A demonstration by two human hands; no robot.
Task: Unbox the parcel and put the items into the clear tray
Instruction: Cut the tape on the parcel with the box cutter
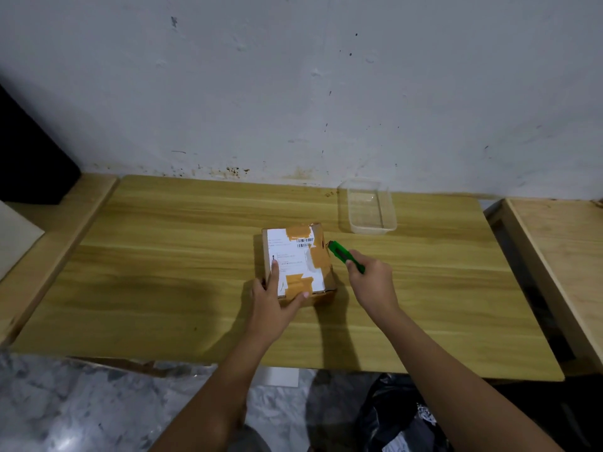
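Parcel [298, 256] in left hand [270, 308], cutter [338, 251] in right hand [372, 285].

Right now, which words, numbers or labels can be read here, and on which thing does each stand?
White shipping label on the cardboard parcel: printed lines and barcodes, too small and blurred to read.
White label on the black bag: blurred, unreadable.
Green utility knife: no text visible.
Nothing can be quoted.

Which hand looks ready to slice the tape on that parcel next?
Right. The right hand grips the green cutter, whose tip sits at the right edge of the parcel, beside the brown tape. The left hand holds the near left corner, steadying it, and carries no tool.
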